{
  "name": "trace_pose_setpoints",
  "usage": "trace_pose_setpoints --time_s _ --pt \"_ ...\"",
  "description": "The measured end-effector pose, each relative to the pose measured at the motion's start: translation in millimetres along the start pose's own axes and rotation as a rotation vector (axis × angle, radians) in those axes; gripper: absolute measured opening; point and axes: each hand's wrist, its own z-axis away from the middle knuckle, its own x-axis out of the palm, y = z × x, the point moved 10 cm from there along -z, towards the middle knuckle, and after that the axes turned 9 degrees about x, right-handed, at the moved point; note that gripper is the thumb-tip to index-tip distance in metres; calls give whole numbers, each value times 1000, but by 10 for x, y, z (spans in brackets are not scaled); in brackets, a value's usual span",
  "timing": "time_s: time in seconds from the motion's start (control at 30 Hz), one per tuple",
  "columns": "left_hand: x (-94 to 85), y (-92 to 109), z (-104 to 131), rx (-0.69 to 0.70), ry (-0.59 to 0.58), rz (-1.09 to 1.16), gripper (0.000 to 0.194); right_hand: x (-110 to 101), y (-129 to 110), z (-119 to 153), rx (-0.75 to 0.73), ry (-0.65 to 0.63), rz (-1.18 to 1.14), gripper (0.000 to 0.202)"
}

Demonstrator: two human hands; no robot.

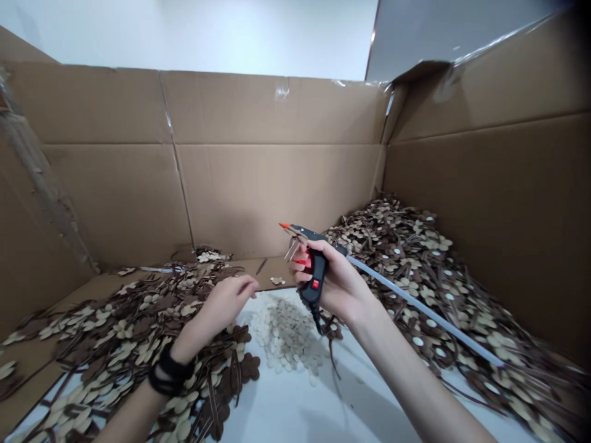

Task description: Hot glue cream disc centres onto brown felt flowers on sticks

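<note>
My right hand [344, 283] is wrapped round a black hot glue gun [318, 267] with a red trigger and an orange nozzle pointing left. A long translucent glue stick [415, 301] runs out of its back toward the lower right. Near the nozzle, thin brown strips show by my right fingers. My left hand [228, 301], a black band on its wrist, hovers left of the gun with its fingers bent together; whatever they pinch, if anything, is hidden. Below and between both hands lies a heap of small pale discs [290, 332] on a white board [277, 406].
Brown and beige flower-shaped pieces with strips form a pile [124, 344] on the left. Another pile [415, 264] rises on the right, many of its flowers bearing white dots. Tall cardboard walls [277, 191] enclose the back and both sides.
</note>
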Motion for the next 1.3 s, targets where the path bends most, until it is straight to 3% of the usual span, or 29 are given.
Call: trace_pose_setpoints --time_s 0.07,0.2,0.3,0.4,0.53,0.63,0.7,0.8,0.9,0.97,1.07,1.3 --pt "262 -196 -33 -2 -48 -245 29 -52 1 -30 35 5 -83 6" --pt "762 -369 -21 19 -133 -328 22 -90 -8 -48 29 13 -115 5" --pt "930 -390 4 30 -148 -360 20 -74 -13 -39 16 13 -133 5" --pt "945 -375 11 34 -128 -359 19 -63 -22 -38 5 15 -137 5" --pt "724 -304 -21 25 -49 -315 20 -68 -13 -44 -10 29 -101 7" --pt "308 -181 -42 10 84 -257 21 -57 -5 -36 -57 44 -10 14" --pt "-121 -35 10 19 288 -137 22 -45 21 -19 -87 74 88 18" --pt "-784 226 282 78 693 78 20 1 100 30 -94 128 249 23" --pt "-1157 614 629 250 975 40 11 66 173 100 -84 162 347 23" --pt "-1182 944 759 449 1002 -84 5 85 194 143 -86 186 369 23" --pt "-1044 1255 803 658 917 -226 13 85 216 169 -83 197 399 24" --pt "-973 1292 779 630 893 -324 13 36 258 136 -61 190 455 23"
